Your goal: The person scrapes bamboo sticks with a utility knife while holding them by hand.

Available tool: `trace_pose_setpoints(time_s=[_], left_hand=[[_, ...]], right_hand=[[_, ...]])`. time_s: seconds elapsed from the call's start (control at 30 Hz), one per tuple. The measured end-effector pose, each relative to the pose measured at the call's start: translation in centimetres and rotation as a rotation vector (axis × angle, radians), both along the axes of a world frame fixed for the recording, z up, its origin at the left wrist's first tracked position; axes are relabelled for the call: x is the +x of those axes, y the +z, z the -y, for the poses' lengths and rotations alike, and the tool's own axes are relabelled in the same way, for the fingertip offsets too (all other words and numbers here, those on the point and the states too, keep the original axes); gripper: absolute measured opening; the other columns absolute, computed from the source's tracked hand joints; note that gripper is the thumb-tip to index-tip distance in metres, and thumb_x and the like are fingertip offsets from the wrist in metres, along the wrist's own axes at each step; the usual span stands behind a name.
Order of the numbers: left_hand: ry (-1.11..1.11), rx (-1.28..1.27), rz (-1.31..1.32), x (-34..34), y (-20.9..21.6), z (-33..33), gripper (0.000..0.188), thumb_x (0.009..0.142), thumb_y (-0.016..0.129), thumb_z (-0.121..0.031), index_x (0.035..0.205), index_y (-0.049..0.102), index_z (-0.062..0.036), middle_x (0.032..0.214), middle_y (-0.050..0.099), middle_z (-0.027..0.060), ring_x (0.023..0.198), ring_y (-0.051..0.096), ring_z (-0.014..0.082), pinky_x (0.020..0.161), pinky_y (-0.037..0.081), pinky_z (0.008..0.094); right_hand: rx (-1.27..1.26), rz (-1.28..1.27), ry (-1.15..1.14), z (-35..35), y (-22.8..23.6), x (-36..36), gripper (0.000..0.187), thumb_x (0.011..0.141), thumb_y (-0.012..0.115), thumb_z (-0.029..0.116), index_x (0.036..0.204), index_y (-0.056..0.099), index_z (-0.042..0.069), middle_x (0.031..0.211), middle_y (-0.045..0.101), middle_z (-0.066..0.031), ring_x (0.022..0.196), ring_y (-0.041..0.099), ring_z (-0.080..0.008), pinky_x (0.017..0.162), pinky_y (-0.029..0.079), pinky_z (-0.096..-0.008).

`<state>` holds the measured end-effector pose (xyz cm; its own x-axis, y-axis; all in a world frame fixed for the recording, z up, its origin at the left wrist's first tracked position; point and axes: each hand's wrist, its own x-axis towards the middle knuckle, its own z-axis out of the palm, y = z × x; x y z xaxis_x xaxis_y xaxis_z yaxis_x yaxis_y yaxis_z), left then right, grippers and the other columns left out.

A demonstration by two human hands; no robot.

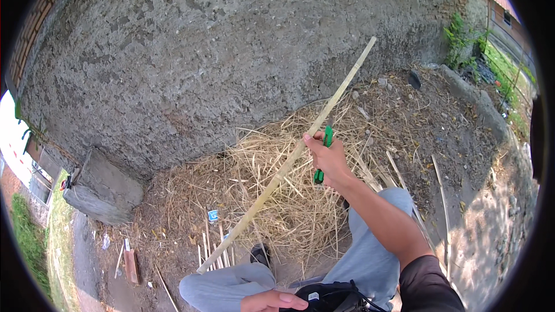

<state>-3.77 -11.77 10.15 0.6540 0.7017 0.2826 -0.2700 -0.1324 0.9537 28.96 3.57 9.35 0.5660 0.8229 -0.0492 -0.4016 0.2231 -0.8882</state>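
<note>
A long, pale bamboo strip (pixel 277 178) slants across the view, its lower end by my left knee and its far end up in front of the wall. My right hand (pixel 329 159) is closed around a green utility knife (pixel 328 136), blade pointing away, and also presses its thumb against the strip. Low in the view, my left hand (pixel 274 300) rests over my lap beside a black cloth item (pixel 324 297). Its visible fingers are stretched out and hold nothing; the rest of that hand is cut off by the frame.
Shavings (pixel 295 208) lie heaped between my feet. A rough wall (pixel 231 52) rises ahead, with a concrete block (pixel 107 188) at left. Several narrow strips (pixel 442 202) lie around me. A brick (pixel 131 266) and a blue packet (pixel 213 215) are on the ground.
</note>
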Motion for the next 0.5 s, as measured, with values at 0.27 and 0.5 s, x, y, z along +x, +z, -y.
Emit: trace_pose_setpoints(time_s=[0.27,0.5], left_hand=[[-0.040,-0.392,0.245,-0.1,1.1,0.6,0.047,0.090,0.070,-0.024,0.121,0.041,-0.0038,0.099,0.058,0.0221,0.094,0.062,0.0321,0.087,0.051,0.0443],[0.017,0.078,0.181,3.8,10.2,-1.0,0.048,0.087,0.068,-0.013,0.127,0.042,-0.0034,0.113,0.057,0.0246,0.114,0.055,0.0382,0.099,0.042,0.0492]], right_hand=[[0.004,0.016,-0.047,0.1,0.6,0.8,0.018,0.093,0.068,0.016,0.081,0.057,0.010,0.055,0.037,0.0086,0.042,0.027,-0.0035,0.040,0.020,-0.0250],[-0.001,-0.028,-0.127,0.2,0.7,2.3,0.018,0.092,0.069,0.016,0.082,0.061,0.005,0.059,0.041,0.0075,0.049,0.028,-0.0043,0.045,0.021,-0.0274]])
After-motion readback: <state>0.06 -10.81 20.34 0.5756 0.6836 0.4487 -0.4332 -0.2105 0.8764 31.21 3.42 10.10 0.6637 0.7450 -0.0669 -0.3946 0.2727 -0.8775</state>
